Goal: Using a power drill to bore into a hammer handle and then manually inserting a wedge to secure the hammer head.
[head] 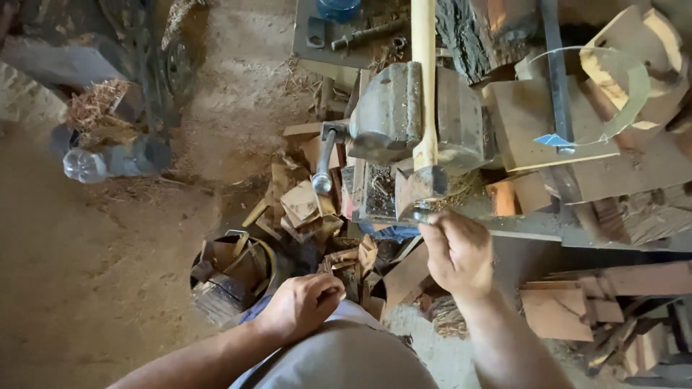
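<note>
A long pale wooden handle [424, 79] stands clamped between the jaws of a grey iron bench vise [414, 115] on a cluttered wooden surface [613, 180]. The right hand [455, 248], fingers closed, grips a small dark tool, too blurred to identify, against the handle's lower end. The left hand [303, 304] rests curled near the person's waist, holding nothing visible. Wood offcuts [303, 205] lie heaped below, beside a scrap-filled round bucket [234, 270].
</note>
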